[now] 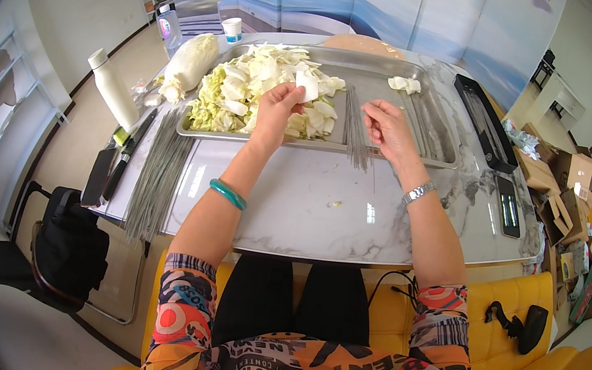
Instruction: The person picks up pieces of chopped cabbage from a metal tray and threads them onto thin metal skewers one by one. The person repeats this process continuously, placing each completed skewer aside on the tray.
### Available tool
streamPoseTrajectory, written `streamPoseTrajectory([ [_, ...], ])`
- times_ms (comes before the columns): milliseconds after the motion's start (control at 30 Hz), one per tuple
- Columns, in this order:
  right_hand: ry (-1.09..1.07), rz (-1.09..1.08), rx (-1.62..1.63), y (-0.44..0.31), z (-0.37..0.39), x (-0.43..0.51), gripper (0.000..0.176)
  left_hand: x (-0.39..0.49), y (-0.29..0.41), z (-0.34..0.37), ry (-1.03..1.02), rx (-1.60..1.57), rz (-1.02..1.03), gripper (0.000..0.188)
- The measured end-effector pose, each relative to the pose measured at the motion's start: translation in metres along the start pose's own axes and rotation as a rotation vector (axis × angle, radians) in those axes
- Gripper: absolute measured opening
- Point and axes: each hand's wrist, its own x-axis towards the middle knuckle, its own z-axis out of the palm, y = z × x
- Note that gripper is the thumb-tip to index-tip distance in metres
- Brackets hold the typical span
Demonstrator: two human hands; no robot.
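Note:
My left hand (278, 107) pinches a white piece of cabbage (306, 85) between thumb and fingers. It is above a heap of cut napa cabbage (266, 76) in the left part of a shallow metal tray (263, 138). My right hand (386, 125) has its fingers curled together just right of a bundle of thin metal skewers (353, 130). One skewer (374, 179) sticks out below that hand; whether the fingers hold it is unclear. At the tray's right, white cabbage pieces (404, 85) sit at the far ends of several skewers (421, 120).
A whole napa cabbage (191, 62), white bottle (111, 88), paper cup (232, 30) and knife (127, 155) are on the left. A larger skewer bundle (155, 176) overhangs the table's front edge. To the right lie a long black box (486, 124) and a phone (508, 206).

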Motion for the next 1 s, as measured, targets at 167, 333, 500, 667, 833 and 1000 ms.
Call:
streamPoseTrajectory([
  [167,-0.018,0.011,0.016,0.0,-0.001,0.0,0.01,0.011,-0.003,0.002,-0.072,-0.236,-0.111,0.011],
  [333,-0.036,0.008,0.014,0.0,-0.001,-0.001,0.011,0.017,-0.008,0.014,-0.046,-0.305,-0.192,0.011],
  [500,-0.027,0.015,-0.013,-0.004,0.005,-0.004,0.011,0.026,-0.015,0.014,-0.042,-0.352,-0.217,0.011],
  [667,-0.106,0.004,-0.009,-0.002,0.0,-0.002,0.016,0.03,-0.018,0.017,-0.05,-0.394,-0.247,0.009],
  [833,-0.095,0.036,-0.04,-0.004,0.001,-0.004,0.017,0.03,-0.016,0.021,-0.018,-0.424,-0.271,0.01],
  [1000,-0.151,0.01,-0.041,-0.006,0.005,-0.006,0.017,0.029,-0.016,0.016,-0.051,-0.43,-0.252,0.016],
])
